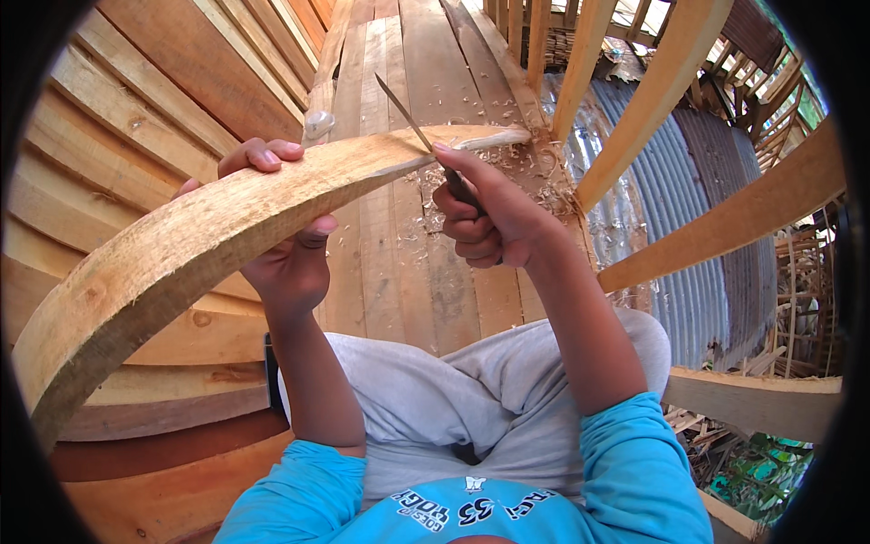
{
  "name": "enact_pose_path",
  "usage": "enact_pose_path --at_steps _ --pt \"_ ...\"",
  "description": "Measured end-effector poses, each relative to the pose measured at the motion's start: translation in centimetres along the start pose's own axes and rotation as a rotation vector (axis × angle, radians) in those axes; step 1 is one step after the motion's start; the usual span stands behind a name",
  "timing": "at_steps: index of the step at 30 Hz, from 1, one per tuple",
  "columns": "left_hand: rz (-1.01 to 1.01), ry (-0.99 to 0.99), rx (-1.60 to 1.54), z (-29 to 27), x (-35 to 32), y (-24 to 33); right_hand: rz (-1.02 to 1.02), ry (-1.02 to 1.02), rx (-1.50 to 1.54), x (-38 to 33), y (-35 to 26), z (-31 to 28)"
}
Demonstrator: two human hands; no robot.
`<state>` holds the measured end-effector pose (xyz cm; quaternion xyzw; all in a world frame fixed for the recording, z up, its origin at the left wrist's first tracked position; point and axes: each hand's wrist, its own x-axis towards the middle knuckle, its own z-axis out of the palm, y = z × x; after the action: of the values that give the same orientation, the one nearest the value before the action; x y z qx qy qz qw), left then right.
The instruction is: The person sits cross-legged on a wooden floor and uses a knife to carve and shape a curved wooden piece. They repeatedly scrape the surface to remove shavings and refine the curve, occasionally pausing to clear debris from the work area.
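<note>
A long plank of pale wood (208, 208), bent-looking through the lens, stretches from the lower left to a thinned, carved end near the middle. My left hand (294, 258) grips it from below, thumb on the near side and fingertips over the far edge. In my right hand (485, 208) is a knife (405, 111), its dark handle wrapped by the fingers. The thumb presses near the base of the blade. The narrow blade crosses the plank close to its carved end and points away to the upper left.
Wood shavings (553, 181) lie on the plank floor (381, 272) around the carved end. A plank wall (136, 118) rises on the left. Wooden railing posts (652, 91) stand on the right, with corrugated metal sheets (671, 181) beyond. A small clear round object (318, 124) sits behind the plank.
</note>
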<state>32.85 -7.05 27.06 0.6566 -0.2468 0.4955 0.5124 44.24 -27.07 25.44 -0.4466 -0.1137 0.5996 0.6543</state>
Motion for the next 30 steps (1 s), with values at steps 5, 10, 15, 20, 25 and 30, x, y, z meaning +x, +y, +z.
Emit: enact_pose_path --at_steps 5,10,15,20,25,30 --pt "0.017 -0.025 -0.025 0.5 0.3 0.0 -0.039 -0.069 -0.019 -0.4 0.2 -0.5" --pt "-0.076 0.057 0.055 -2.6 -0.3 -1.0 -0.240 0.019 -0.219 -3.0 -1.7 -0.1" --pt "-0.145 0.085 0.164 -3.9 -0.5 -1.2 -0.179 0.615 -1.149 -4.0 -2.7 -3.1" --pt "-0.094 0.031 0.074 -3.5 -0.3 -1.2 -0.010 0.868 -1.519 -3.7 -1.8 -4.6" --pt "-0.076 0.016 0.012 -2.6 -0.1 -1.1 -0.004 1.025 -1.633 -2.9 -0.5 -6.3" --pt "-0.090 0.032 0.002 -3.1 -0.2 -1.2 0.012 1.101 -1.562 -2.9 -0.5 -6.1"
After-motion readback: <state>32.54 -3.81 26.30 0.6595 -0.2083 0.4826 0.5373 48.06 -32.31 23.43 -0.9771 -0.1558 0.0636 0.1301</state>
